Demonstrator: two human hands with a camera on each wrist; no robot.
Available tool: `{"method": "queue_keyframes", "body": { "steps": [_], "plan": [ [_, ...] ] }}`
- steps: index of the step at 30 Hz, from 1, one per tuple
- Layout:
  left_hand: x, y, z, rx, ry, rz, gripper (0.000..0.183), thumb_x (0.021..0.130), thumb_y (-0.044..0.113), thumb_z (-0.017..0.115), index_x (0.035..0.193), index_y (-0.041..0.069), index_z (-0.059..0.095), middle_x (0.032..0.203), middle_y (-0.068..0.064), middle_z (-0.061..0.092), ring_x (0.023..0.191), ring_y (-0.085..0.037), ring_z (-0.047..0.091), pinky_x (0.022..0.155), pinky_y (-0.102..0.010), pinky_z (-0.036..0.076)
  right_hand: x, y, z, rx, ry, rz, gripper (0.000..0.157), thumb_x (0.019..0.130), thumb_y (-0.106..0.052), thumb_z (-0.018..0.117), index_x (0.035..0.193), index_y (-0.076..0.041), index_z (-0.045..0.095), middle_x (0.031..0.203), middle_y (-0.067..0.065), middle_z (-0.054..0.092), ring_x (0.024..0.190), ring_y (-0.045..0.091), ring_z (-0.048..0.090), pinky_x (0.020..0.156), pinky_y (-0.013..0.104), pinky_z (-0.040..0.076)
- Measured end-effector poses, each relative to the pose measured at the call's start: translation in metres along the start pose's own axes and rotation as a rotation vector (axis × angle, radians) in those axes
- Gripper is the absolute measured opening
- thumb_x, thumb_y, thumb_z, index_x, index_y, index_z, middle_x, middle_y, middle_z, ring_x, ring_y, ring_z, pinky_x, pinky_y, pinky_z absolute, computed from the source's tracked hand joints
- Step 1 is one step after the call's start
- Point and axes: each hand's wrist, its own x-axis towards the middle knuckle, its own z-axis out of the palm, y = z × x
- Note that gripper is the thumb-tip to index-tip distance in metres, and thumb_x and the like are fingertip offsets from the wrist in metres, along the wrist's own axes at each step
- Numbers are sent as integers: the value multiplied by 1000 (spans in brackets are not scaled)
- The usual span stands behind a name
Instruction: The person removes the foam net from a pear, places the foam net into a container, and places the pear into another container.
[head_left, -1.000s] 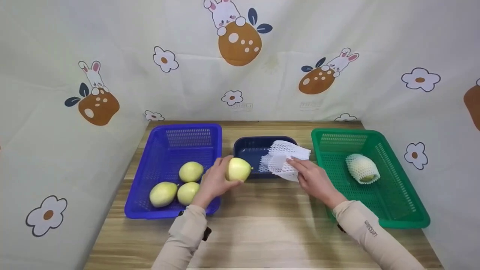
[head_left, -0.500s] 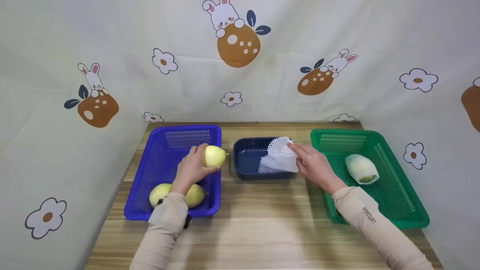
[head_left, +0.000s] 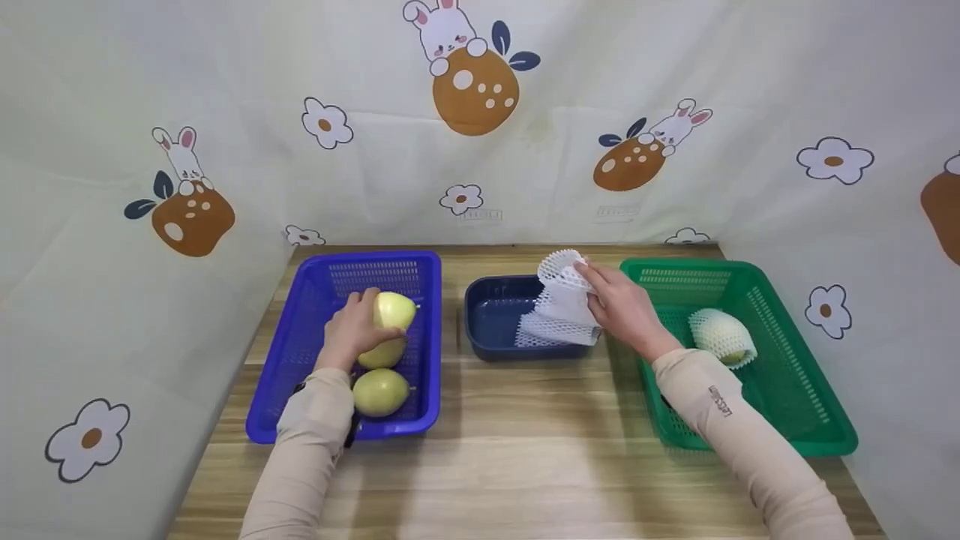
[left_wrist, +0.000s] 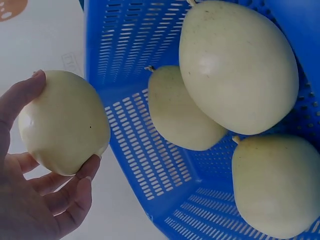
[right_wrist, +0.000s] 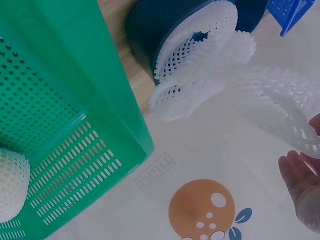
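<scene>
My left hand (head_left: 351, 328) grips a pale yellow-green pear (head_left: 395, 309) over the blue basket (head_left: 255, 427). The left wrist view shows thumb and fingers around this pear (left_wrist: 65, 122), above several more pears (left_wrist: 239, 67). In the head view, my forearm hides one of those in the basket. My right hand (head_left: 624, 306) pinches a white foam net sleeve (head_left: 564, 271) by its upper end, above the navy bin (head_left: 487, 346). The sleeve hangs down onto other foam nets (head_left: 544, 331) in the bin. In the right wrist view, the raised foam net (right_wrist: 275, 100) appears stretched out and blurred.
To the right, a green basket (head_left: 847, 435) holds one pear wrapped in foam net (head_left: 722, 337). The navy bin stands between the two baskets on the wood-grain table (head_left: 510, 465). A printed curtain (head_left: 375, 172) surrounds the table at the back and sides.
My left hand has carried the pear leftward, from in front of the navy bin to over the blue basket. My right hand has lifted the foam net sleeve higher, and it hangs longer.
</scene>
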Motion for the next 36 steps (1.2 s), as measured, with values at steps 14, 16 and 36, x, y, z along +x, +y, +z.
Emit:
{"method": "queue_keyframes", "body": {
  "steps": [14, 16, 36],
  "plan": [
    [0, -13, 3, 105, -127, -91, 78, 66, 33, 74, 126, -2, 37, 113, -28, 42, 94, -47, 48, 75, -55, 39, 18, 7, 21, -81, -24, 0, 52, 77, -1, 54, 128, -4, 44, 125, 17, 46, 110, 33, 45, 76, 47, 42],
    [1, -13, 3, 116, -142, -92, 79, 66, 31, 74, 127, -2, 36, 114, -28, 41, 96, -47, 47, 76, -55, 38, 19, 8, 24, -96, -39, 7, 53, 77, -1, 54, 129, -3, 43, 126, 17, 45, 112, 32, 43, 78, 47, 42],
    [8, 3, 4, 193, -211, -81, 83, 67, 32, 74, 131, -2, 32, 120, -28, 39, 97, -47, 47, 77, -55, 38, 12, -9, 61, -100, -392, 61, 66, 86, -33, 53, 140, -9, 23, 139, 19, 25, 124, 36, 25, 95, 51, 25]
  ]
}}
